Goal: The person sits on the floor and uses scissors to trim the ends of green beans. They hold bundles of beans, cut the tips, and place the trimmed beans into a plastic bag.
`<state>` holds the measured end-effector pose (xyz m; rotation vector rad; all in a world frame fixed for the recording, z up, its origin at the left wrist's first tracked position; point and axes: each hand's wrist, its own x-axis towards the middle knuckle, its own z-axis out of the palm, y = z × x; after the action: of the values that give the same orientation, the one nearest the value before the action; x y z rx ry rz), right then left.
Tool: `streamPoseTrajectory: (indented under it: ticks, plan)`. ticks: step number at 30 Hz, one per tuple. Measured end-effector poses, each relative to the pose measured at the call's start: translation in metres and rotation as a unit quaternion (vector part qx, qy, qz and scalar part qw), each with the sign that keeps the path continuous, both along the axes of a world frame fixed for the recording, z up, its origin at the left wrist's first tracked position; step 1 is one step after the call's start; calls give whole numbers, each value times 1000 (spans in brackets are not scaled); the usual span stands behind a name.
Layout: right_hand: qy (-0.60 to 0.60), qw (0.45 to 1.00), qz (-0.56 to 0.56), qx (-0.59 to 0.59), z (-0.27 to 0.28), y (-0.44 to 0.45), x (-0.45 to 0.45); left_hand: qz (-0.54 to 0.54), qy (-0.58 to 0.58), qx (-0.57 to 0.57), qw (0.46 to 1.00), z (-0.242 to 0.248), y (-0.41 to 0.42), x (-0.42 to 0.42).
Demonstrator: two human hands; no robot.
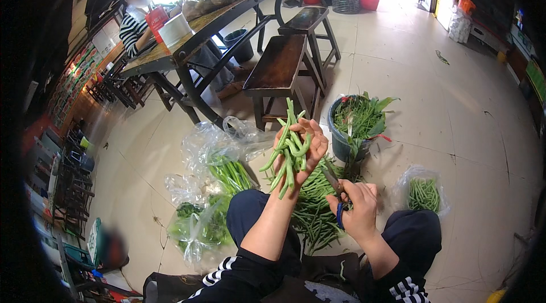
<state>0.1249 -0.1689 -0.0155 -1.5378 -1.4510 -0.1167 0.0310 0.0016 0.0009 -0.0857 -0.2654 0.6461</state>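
Observation:
A bunch of green beans [288, 153] lies across the upturned palm of my left hand [313, 143], its fingers curled up around them. In my right hand [358, 207] is a pair of scissors [330, 176] with a blue handle, its blades pointing up and left towards the beans but apart from them. Below both hands a large heap of green beans [313, 209] spreads between my knees. To the right a clear plastic bag [443, 200] holds cut green beans [424, 194].
Ahead stands a bucket [345, 147] full of green trimmings [362, 115]. At left lie plastic bags [198, 145] with leafy greens [224, 213] and long green stalks [230, 175]. Beyond are wooden stools [277, 62] and a table [204, 32], where a person [134, 32] sits.

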Motion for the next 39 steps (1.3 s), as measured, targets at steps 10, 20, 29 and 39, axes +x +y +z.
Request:
streamPoseTrajectory:
  ticks: [10,20,29,39]
  plan:
    - [-22,1000,9,-6,-1,0,1,4,32,17,999,0,0,-1]
    - [-105,993,-38,-34,-1,0,4,25,118,40,992,-3,-1,2]
    - [-114,991,-45,-44,1,-1,4,37,175,12,984,-4,-1,1]
    - [-69,997,-20,-13,-4,1,6,52,194,17,979,-9,1,2]
